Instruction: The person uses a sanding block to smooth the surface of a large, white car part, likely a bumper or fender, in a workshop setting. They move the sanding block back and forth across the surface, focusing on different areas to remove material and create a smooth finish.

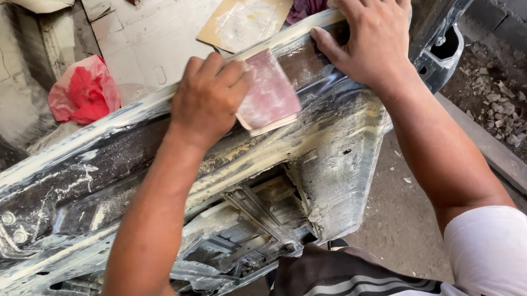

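Head view: sanding block (268,94), pinkish worn sheet folded over pad, is pressed on upper edge of car door panel (144,178) by left hand (207,99); fingers curled closed around block's left end. Block's long axis is set across panel edge, block lying right of fingers. Right hand (374,33) is clamped over same edge, just right of block, fingers wrapped. Panel: scuffed metal, patchy pale filler, dusty. Red rag (85,92) seen beyond panel.

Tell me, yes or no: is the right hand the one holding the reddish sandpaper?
No: the left hand presses the reddish sandpaper to the car door panel, while the right hand grips its top edge.
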